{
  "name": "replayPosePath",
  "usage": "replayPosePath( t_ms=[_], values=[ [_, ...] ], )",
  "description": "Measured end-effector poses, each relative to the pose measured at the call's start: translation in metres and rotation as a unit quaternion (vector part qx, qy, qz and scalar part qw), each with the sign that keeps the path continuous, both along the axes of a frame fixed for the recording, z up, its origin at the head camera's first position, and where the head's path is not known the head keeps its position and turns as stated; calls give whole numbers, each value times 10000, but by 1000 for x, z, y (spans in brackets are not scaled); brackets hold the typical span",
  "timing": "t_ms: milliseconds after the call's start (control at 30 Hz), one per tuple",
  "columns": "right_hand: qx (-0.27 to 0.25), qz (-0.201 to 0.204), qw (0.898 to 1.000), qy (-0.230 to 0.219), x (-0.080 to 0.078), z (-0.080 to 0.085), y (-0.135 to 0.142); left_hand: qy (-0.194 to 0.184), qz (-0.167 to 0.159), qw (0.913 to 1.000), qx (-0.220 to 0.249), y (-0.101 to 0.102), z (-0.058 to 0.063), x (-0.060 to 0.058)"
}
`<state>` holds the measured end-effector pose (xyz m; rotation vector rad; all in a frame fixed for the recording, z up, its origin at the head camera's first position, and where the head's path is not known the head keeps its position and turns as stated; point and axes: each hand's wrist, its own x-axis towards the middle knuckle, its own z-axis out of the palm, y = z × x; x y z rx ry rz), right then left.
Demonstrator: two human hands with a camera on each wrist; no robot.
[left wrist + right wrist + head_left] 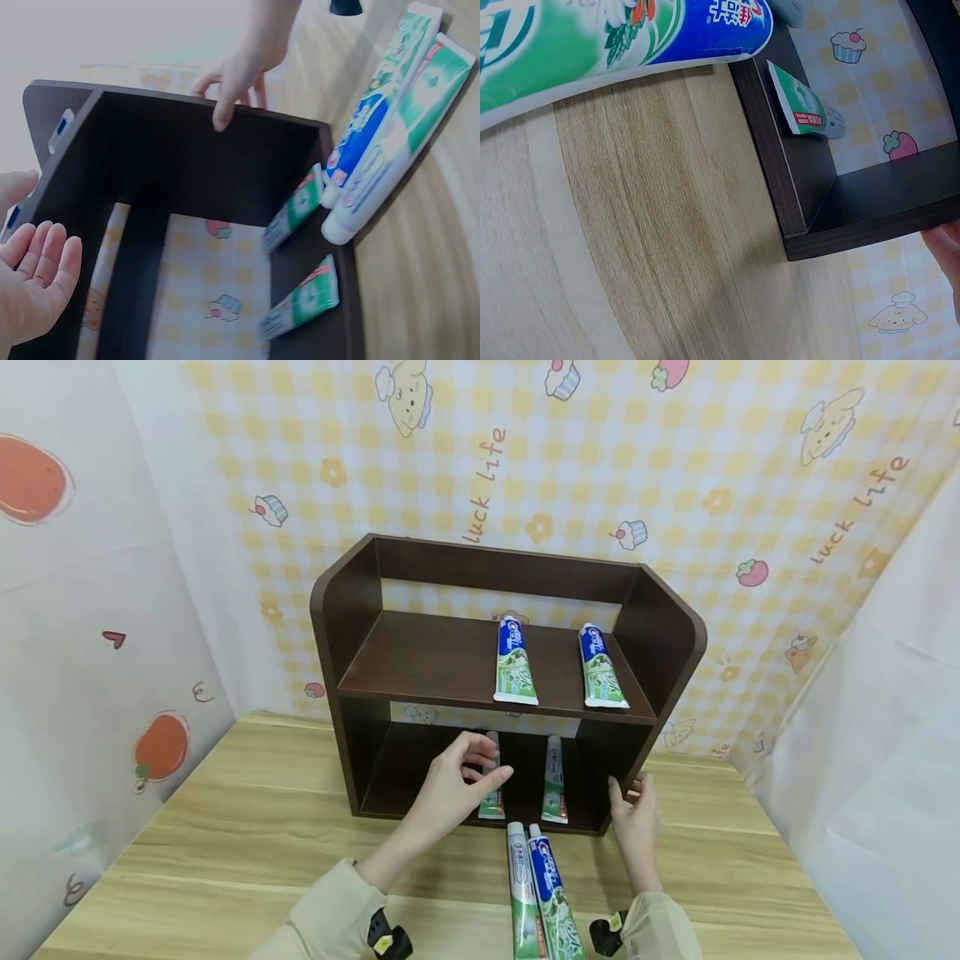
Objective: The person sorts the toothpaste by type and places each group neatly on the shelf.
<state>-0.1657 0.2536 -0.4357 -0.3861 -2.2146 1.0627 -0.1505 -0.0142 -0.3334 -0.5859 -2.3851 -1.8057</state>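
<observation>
A dark brown two-tier shelf (435,652) stands on the table. My left hand (453,785) hovers before its lower compartment, fingers loosely bent and holding nothing; it partly hides a green-and-silver toothpaste tube (492,807) lying inside. Another such tube (555,781) lies to the right of that one. With the thumb on the inner face and the fingers outside, my right hand (636,818) grips the shelf's right side panel. On the upper board lie two blue-and-green toothpaste tubes, one near the middle (515,662) and one at the right (602,668).
In front of the shelf, a silver-and-green toothpaste tube (527,893) and a blue-and-green one (555,897) lie side by side on the wooden table (247,827), caps toward the shelf. A yellow checked cloth (300,527) hangs behind.
</observation>
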Motion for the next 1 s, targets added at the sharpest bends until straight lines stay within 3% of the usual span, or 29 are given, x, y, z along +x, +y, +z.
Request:
replayPosePath(
  t_ms=[533, 1000],
  values=[
    [47, -67, 9999, 118, 0, 1, -1, -402, -19, 9990, -197, 5, -38, 5],
    [-18, -61, 10000, 37, 1, 3, -1, -695, -323, 9968, -245, 15, -70, 10]
  ],
)
